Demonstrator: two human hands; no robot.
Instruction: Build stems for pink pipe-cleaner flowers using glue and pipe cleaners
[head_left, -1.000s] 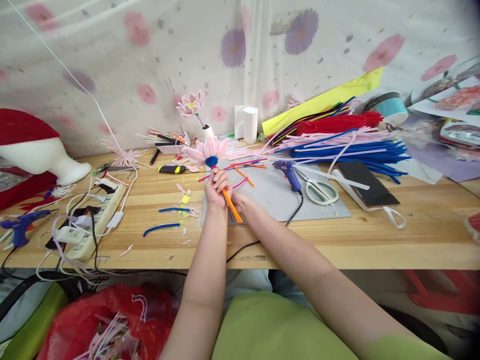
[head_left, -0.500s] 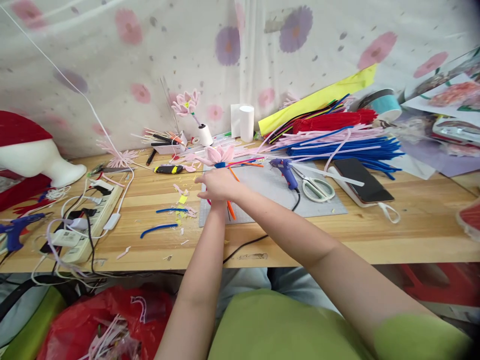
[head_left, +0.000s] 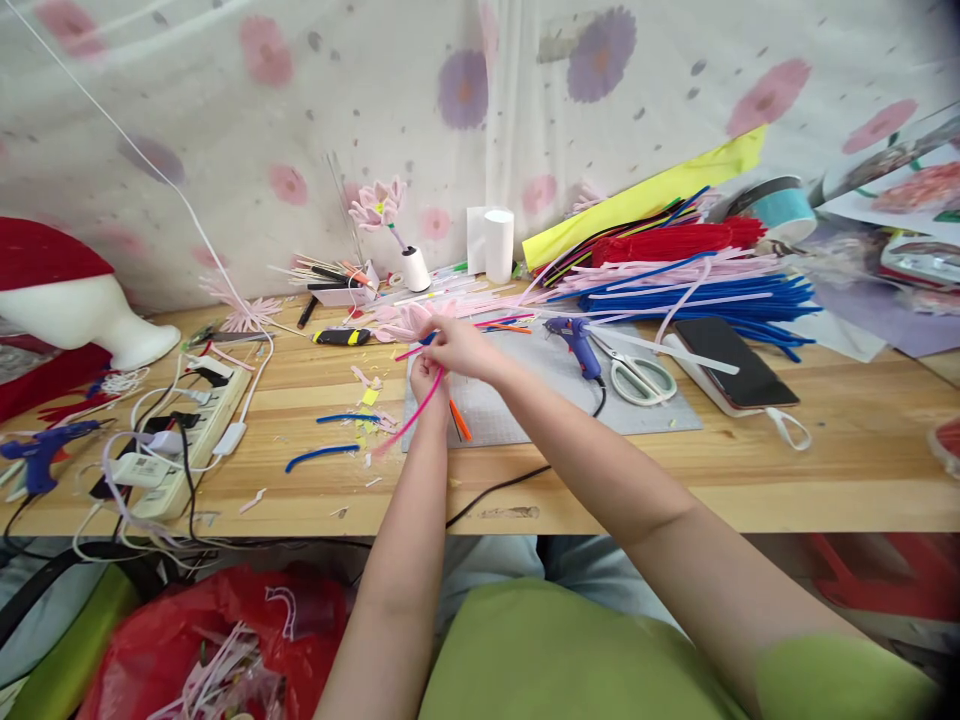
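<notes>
The left hand (head_left: 425, 378) curls around an orange stem (head_left: 459, 419) that juts out below its fingers. A pink pipe cleaner (head_left: 411, 414) trails down-left from the right hand (head_left: 457, 348), whose fingertips pinch it. Just beyond those fingers lies the pink flower (head_left: 401, 321); further right, a blue glue gun (head_left: 574, 342) and scissors (head_left: 637, 378)

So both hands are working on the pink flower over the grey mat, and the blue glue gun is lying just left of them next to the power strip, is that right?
Not quite. The glue gun nearest the hands lies to their right on the grey mat, beside the scissors, as the head view shows. The left hand and right hand are indeed at the pink flower over the mat.
</notes>
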